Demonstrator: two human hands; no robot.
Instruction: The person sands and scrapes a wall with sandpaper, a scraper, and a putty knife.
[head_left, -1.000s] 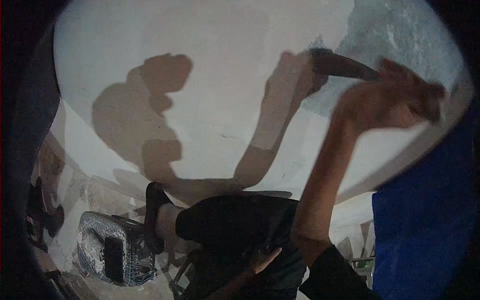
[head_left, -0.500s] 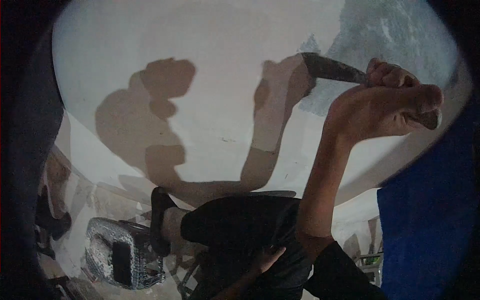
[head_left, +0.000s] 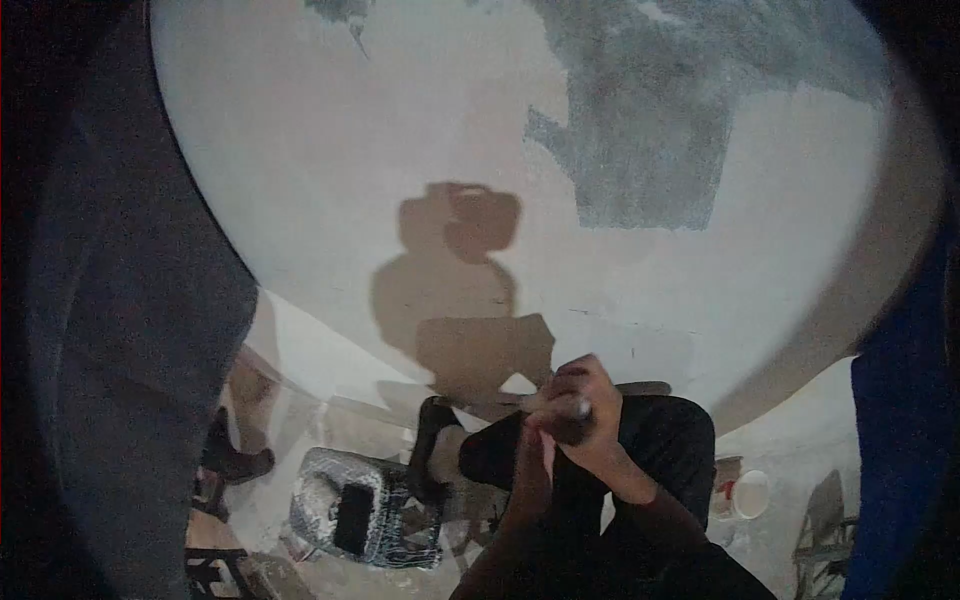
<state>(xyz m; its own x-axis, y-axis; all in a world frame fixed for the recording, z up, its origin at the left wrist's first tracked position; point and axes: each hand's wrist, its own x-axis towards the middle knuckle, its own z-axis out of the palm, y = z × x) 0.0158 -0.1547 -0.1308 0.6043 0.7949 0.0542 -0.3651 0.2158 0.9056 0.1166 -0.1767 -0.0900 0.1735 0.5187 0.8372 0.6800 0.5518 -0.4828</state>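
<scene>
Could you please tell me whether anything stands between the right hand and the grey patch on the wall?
Nothing visible does: between the right hand and the grey patch, only unobstructed white wall shows.

A dark, round-ended tool handle (head_left: 568, 429) juts toward the camera from the hands (head_left: 603, 415).

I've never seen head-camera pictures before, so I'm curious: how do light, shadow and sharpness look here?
Head view: dim, corners black, left edge of the pale wall bowed, perhaps by a wide lens. Head view: a brownish shadow, apparently the wearer's, falls on it. Head view: a small glint on the round end of the tool; the right hand and left hand look too soft for fine detail.
</scene>
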